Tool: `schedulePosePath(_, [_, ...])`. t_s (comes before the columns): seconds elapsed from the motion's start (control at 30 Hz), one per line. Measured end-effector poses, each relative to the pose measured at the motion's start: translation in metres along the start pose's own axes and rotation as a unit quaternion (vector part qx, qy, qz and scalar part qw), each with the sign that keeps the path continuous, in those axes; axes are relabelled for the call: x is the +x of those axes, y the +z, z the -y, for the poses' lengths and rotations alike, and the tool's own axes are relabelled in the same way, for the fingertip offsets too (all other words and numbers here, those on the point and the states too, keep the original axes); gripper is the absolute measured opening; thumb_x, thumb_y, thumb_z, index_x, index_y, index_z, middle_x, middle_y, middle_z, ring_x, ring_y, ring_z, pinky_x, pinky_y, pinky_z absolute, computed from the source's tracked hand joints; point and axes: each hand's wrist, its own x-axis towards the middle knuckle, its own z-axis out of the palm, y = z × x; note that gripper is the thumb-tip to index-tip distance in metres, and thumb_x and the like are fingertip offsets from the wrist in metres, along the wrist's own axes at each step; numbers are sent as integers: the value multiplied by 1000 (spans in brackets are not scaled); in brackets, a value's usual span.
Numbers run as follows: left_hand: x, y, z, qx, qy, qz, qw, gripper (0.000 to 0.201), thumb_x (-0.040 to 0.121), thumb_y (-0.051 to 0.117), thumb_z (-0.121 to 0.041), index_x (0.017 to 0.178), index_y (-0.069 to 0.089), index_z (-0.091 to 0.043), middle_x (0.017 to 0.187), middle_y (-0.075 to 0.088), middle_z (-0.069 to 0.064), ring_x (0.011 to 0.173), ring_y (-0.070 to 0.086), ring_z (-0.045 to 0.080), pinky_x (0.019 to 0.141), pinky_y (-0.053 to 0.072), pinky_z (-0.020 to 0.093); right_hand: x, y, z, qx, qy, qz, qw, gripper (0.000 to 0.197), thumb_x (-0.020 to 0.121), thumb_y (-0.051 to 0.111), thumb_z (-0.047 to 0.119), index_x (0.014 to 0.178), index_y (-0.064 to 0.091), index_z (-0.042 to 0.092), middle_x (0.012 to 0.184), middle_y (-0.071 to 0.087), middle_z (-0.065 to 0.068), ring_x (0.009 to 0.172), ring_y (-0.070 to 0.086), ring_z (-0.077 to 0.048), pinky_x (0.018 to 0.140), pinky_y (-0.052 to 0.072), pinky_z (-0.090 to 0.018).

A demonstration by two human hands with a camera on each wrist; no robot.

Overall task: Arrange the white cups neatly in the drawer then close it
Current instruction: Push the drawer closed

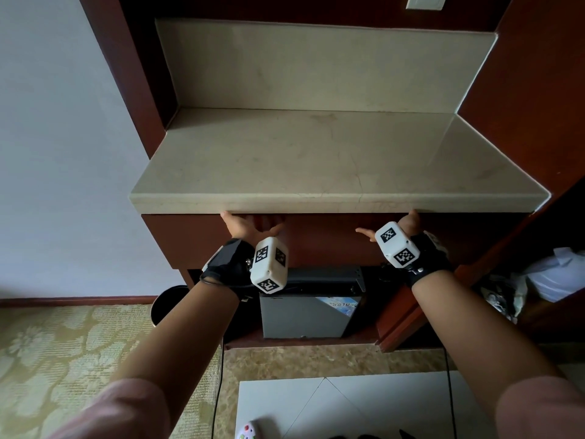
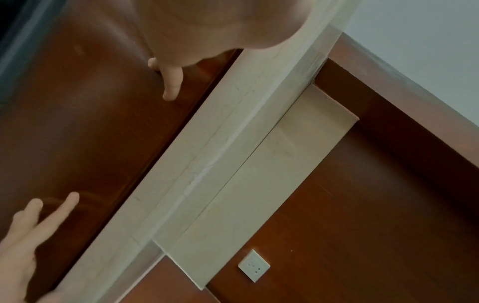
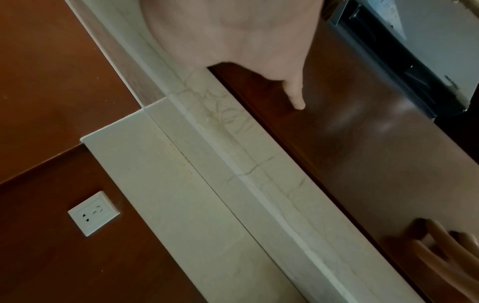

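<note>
Drawer: the red-brown drawer (image 1: pixel 316 236) sits directly under the stone desk (image 1: pixel 332 160); its front looks flush with the cabinet, so I judge it pushed in or nearly so. Its long axis runs left to right across the view.
Cups: no white cups show in any view; if they are in the drawer, they are hidden behind its front.
Left hand: the left hand (image 1: pixel 250 225) is spread flat with straight fingers against the left half of the drawer front, just under the desk lip, and it holds nothing. In the left wrist view one finger (image 2: pixel 172 86) points along the wood.
Right hand: the right hand (image 1: pixel 402 224) is also loosely spread and holds nothing, its palm on the right half of the front, thumb out toward the middle.
Key relation: the drawer lies straight ahead of both palms, one on each side of its middle, both about equally near. An even push along the drawer's short axis, into the cabinet, would keep it from skewing.
Stage: I judge this the closing push, at or near its end.
Around: a grey box (image 1: pixel 307 315) sits in the cabinet below the drawer, a dark round bin (image 1: pixel 177 304) to its left, a wall socket (image 1: pixel 425 1) above the desk.
</note>
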Motion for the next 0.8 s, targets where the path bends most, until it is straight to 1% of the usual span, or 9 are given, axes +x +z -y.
schedulePosePath(0.1, [-6,4,-3,9,-44,7,999,65,87,40,-54,139,39,-16,147,32,19,127,39,39,64,45,65,-18,10,-11,6,-37,-14,999,81,97,24,59,151,-7,8,156,3,-26,138,21,-48,113,21,-57])
schedulePosePath(0.17, [-11,9,-6,4,-47,4,999,52,92,37,-41,135,44,-13,136,44,15,114,48,36,70,41,62,-29,15,-20,-28,-78,-21,996,73,100,21,53,151,-4,7,155,5,-26,141,19,-43,115,21,-54])
schedulePosePath(0.23, [-11,12,-6,2,-57,-5,998,49,94,35,-40,133,45,-13,119,52,12,98,50,33,81,38,64,-36,17,-26,-40,-100,-17,994,70,101,20,49,151,-5,7,156,2,-24,143,15,-40,115,19,-53])
schedulePosePath(0.33, [-10,11,-8,4,-65,-13,998,46,94,33,-39,129,50,-15,97,53,9,95,51,32,93,34,66,-39,19,-29,-43,-105,-22,993,71,101,22,50,151,-6,8,157,-1,-24,143,14,-41,115,20,-54])
schedulePosePath(0.43, [-16,13,-11,21,-76,-1,997,45,96,30,-38,129,49,-14,115,54,8,92,50,33,96,33,65,-39,22,-32,-32,-112,-38,992,69,102,20,48,151,-5,7,157,-1,-23,142,14,-41,115,20,-54])
schedulePosePath(0.5, [-19,14,-13,25,-85,3,996,50,97,27,-39,138,40,-14,135,46,8,104,49,35,102,31,64,-39,23,-36,-28,-125,-57,990,68,102,19,47,151,-3,5,157,3,-23,142,18,-40,114,22,-54])
schedulePosePath(0.53, [-19,14,-13,27,-92,-2,995,50,98,27,-40,139,39,-14,137,45,8,109,49,35,104,30,63,-36,22,-37,-40,-130,-67,988,67,102,19,46,151,-2,4,156,6,-23,141,20,-40,114,23,-53])
schedulePosePath(0.67, [-17,13,-15,40,-87,-7,995,41,95,28,-38,119,51,-13,113,51,9,85,51,31,101,32,61,-37,24,-45,-75,-169,-88,979,62,103,19,43,151,6,4,156,13,-20,143,18,-36,115,23,-49])
schedulePosePath(0.8, [-23,11,-18,56,-94,-22,994,42,92,33,-27,127,50,-11,93,51,12,78,49,31,90,38,51,-25,22,-45,-95,-182,-81,975,60,102,22,44,150,13,9,155,17,-16,141,23,-34,114,27,-47])
